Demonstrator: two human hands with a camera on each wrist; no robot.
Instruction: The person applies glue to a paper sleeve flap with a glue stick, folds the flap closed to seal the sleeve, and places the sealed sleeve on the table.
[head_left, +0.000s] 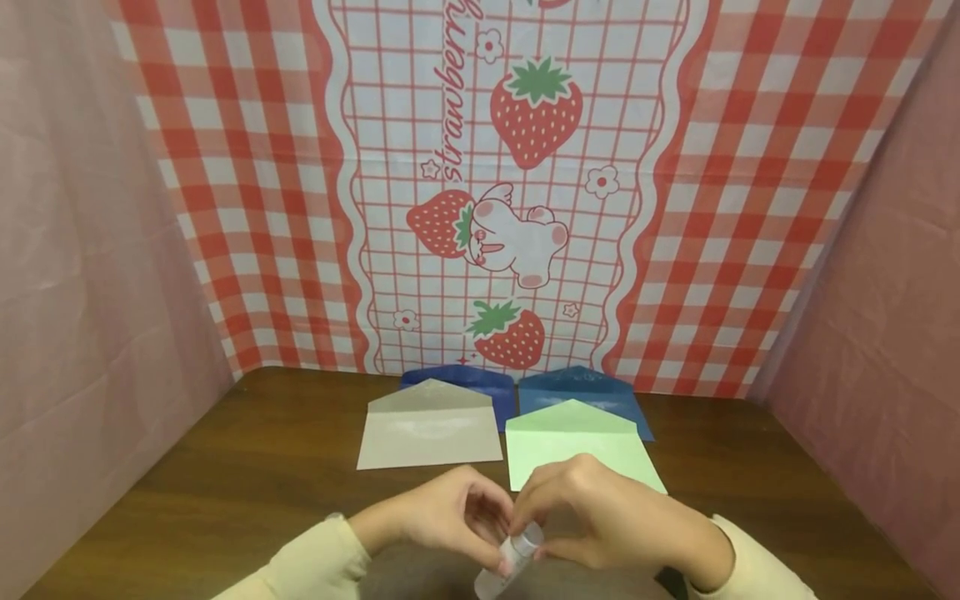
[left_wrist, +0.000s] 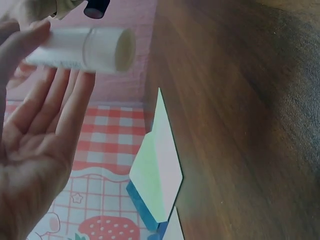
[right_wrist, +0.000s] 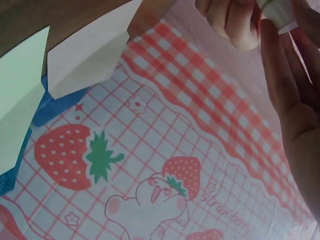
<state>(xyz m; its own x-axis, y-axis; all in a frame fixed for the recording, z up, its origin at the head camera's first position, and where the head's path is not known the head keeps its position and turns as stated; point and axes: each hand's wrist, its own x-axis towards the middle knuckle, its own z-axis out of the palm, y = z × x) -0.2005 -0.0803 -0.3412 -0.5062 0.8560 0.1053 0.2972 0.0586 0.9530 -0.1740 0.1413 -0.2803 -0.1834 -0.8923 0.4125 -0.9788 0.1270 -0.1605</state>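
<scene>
A red-and-white checked cloth (head_left: pixel 266 192) printed with strawberries rises behind the brown counter (head_left: pixel 240 475) along its back edge, while pink curtains (head_left: pixel 90 275) border it left and right; wood stretches from the envelopes towards both sides, leaving room there. Four envelopes lie in two rows near the cloth, flaps spread towards it: a grey envelope (head_left: pixel 431 442) in front of a dark blue envelope (head_left: pixel 461 379), and, to the right, a pale green envelope (head_left: pixel 573 450) in front of a teal envelope (head_left: pixel 581 387). What they contain cannot be told. At the front, the right hand (head_left: pixel 592 517), partly hiding the green envelope's lower edge, bends its thumb and fingers around the upper end of a white tube (head_left: pixel 504 568). The left hand (head_left: pixel 453 521) grips that tube between thumb and fingers, holding it tilted above the counter, nearer the person than the envelopes.
</scene>
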